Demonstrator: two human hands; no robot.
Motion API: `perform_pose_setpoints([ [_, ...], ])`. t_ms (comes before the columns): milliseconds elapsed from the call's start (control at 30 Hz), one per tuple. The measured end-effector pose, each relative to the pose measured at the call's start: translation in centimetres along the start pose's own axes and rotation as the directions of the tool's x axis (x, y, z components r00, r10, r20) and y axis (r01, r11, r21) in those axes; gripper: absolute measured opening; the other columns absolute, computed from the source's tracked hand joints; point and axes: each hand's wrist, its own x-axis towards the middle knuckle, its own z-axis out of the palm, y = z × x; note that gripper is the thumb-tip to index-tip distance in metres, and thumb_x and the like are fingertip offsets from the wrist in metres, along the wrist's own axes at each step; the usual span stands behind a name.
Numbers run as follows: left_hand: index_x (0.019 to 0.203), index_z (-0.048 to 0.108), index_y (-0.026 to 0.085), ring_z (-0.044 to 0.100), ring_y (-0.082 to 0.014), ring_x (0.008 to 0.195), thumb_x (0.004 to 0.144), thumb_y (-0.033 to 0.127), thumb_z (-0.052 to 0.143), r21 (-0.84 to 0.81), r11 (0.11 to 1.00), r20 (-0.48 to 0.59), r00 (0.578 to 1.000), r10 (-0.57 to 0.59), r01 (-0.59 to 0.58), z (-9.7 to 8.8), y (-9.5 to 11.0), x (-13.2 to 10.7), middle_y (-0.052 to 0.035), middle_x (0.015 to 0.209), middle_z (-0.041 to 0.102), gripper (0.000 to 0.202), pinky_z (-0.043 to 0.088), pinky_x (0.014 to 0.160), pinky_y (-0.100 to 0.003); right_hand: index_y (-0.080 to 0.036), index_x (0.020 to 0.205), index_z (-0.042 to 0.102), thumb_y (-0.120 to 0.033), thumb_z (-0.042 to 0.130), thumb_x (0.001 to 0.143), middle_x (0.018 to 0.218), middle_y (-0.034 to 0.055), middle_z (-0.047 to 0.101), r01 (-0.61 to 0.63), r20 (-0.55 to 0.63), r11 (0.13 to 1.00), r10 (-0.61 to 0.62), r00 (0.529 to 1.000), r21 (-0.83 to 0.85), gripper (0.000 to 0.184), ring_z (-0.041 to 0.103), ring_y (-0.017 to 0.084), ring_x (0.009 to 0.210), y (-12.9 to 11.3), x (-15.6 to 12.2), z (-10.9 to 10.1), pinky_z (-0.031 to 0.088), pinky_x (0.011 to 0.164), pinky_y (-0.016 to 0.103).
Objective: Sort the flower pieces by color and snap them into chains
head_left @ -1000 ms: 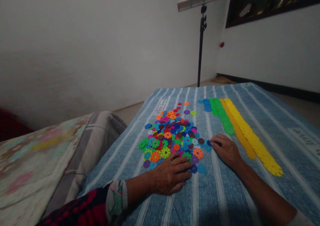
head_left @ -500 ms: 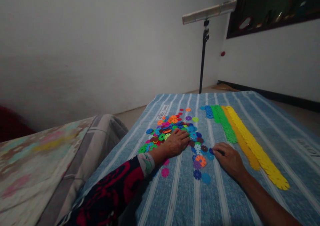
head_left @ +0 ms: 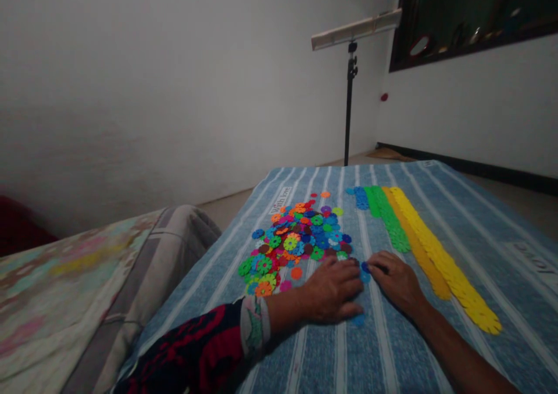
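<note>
A heap of colourful notched plastic discs (head_left: 300,237) lies on the blue striped cloth (head_left: 296,371). My left hand (head_left: 333,290) is palm down over the near right side of the heap, fingers apart, covering some discs. Just right of it, my right hand (head_left: 399,280) pinches a dark blue disc (head_left: 365,267) between thumb and finger. Beneath that sits a lighter blue disc (head_left: 365,278). Overlapping discs form rows on the right: a short blue row (head_left: 361,199), a green row (head_left: 394,231), an orange row (head_left: 425,263) and a long yellow row (head_left: 462,278).
A bed or bench with a patterned cover (head_left: 82,272) stands at the left. Behind the table rises a black stand (head_left: 349,109) with a long pale bar (head_left: 357,31) on top. A dark-framed window (head_left: 471,22) is in the right wall.
My left hand has moved from the middle of the heap toward me and to the right, uncovering discs there. The right hand has stayed nearly in place with the dark blue disc.
</note>
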Motion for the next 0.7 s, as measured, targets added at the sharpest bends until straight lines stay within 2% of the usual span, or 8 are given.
perform_pose_setpoints([
  [67,0.119,0.061,0.02,0.049,-0.0282,0.132,0.095,0.054,0.048,-0.005,0.999,0.023,0.998,0.053,-0.053,0.5,1.6,-0.2,-0.0109,0.136,0.062,0.044,0.033,0.108,-0.047,-0.025,0.072,0.068,-0.033,0.051,0.084,0.08,0.0042,0.07,0.008,-0.01,1.0,-0.008,1.0,0.001,0.023,0.065,0.023,0.083,0.0,0.0,0.0,0.049,0.079,0.037],
  [167,0.121,0.06,0.021,0.048,-0.0276,0.133,0.098,0.044,0.047,0.039,0.999,0.029,0.999,0.02,-0.021,0.9,1.6,0.0,-0.0092,0.136,0.063,0.036,0.031,0.109,-0.048,-0.025,0.072,0.068,-0.033,0.051,0.085,0.08,0.0044,0.07,0.022,-0.015,1.0,-0.022,1.0,0.006,0.023,0.065,0.023,0.082,0.1,-0.1,0.1,0.05,0.078,0.037],
  [333,0.115,0.062,0.02,0.055,-0.0248,0.124,0.099,0.032,0.045,0.111,0.99,-0.008,0.996,-0.089,0.089,1.2,-1.1,1.3,-0.0092,0.126,0.067,0.027,0.033,0.107,-0.047,-0.025,0.073,0.068,-0.034,0.051,0.085,0.081,0.0045,0.07,0.019,-0.019,1.0,-0.018,1.0,0.013,0.023,0.065,0.023,0.083,0.0,-0.1,0.1,0.05,0.078,0.037],
  [533,0.113,0.065,0.017,0.056,-0.0252,0.117,0.099,0.023,0.041,0.168,0.945,-0.014,0.959,-0.282,0.28,1.3,-4.3,2.4,-0.0128,0.121,0.067,0.028,0.037,0.103,-0.048,-0.025,0.071,0.068,-0.034,0.051,0.084,0.082,0.0039,0.07,0.004,0.018,1.0,-0.004,1.0,0.004,0.023,0.065,0.023,0.085,0.1,0.0,0.0,0.05,0.08,0.038],
  [700,0.113,0.065,0.016,0.057,-0.027,0.116,0.097,0.031,0.048,0.157,0.909,-0.03,0.921,-0.387,0.387,0.8,-7.6,2.4,-0.0137,0.118,0.067,0.027,0.038,0.104,-0.051,-0.025,0.073,0.069,-0.034,0.05,0.085,0.084,0.0041,0.071,0.001,0.004,1.0,-0.001,1.0,0.009,0.024,0.065,0.023,0.086,0.3,-0.1,0.1,0.05,0.081,0.038],
])
